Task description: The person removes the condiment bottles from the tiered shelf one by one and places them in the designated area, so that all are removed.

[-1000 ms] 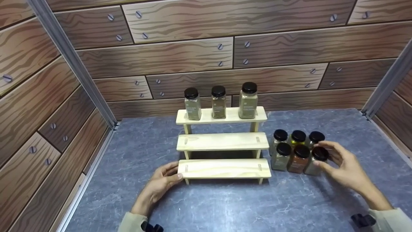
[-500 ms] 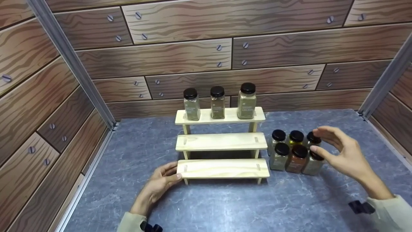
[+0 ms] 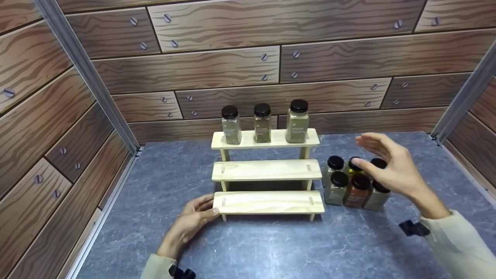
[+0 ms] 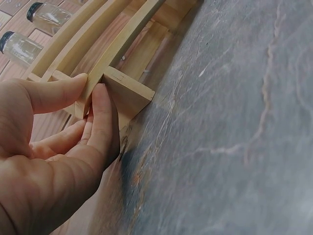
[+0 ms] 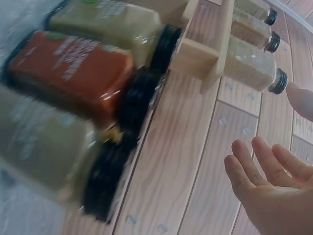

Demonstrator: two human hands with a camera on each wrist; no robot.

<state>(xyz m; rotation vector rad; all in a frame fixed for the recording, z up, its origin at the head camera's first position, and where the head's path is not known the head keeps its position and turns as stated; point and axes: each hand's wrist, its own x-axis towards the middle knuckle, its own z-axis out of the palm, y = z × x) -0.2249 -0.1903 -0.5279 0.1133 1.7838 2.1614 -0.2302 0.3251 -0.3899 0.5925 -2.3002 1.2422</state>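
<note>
A three-tier pale wooden rack [image 3: 267, 170] stands mid-table. My left hand [image 3: 195, 217] pinches the left end of its lowest shelf; in the left wrist view the thumb [image 4: 61, 93] lies on top and the fingers beneath. Three black-capped spice jars stand on the top shelf: a left jar [image 3: 231, 130], a middle jar [image 3: 263, 128] and a larger right jar [image 3: 297, 126]. My right hand [image 3: 395, 166], fingers apart and holding nothing, hovers over the back of the jar group on the right. That group's front row includes a red-brown spice jar [image 3: 356, 195] and a greenish jar [image 3: 336, 193].
The grey marbled table [image 3: 248, 248] extends in front of the rack. Behind it rises a wood-patterned wall [image 3: 224, 69], with another wall [image 3: 58, 155] along the left. The grouped jars stand close together in two rows, just right of the rack.
My right hand has risen off the front-right jar and moved back and left over the group, with nothing in it. My left hand keeps its hold on the rack.
</note>
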